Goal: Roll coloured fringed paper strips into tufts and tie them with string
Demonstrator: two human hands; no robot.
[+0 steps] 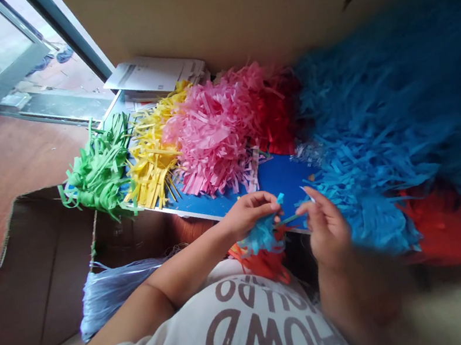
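Note:
My left hand [253,214] is closed round the top of a light-blue fringed paper tassel [263,235], just off the table's near edge. A short blue end pokes up above its fingers. From there a thin greenish strip [291,219] runs across to my right hand [327,224], whose thumb and fingers pinch its other end. The right index finger points upward, with something small and white at its tip, perhaps the nail. Orange-red fringe [268,264] hangs below the tassel, in front of my shirt.
On the blue table [282,178] lie green fringe [100,168], yellow fringe [152,162], pink fringe [215,133], red fringe [277,119] and a large blue pile [373,171]. Papers [155,74] lie behind. A cardboard box [43,253] and silvery strands [112,288] are at left.

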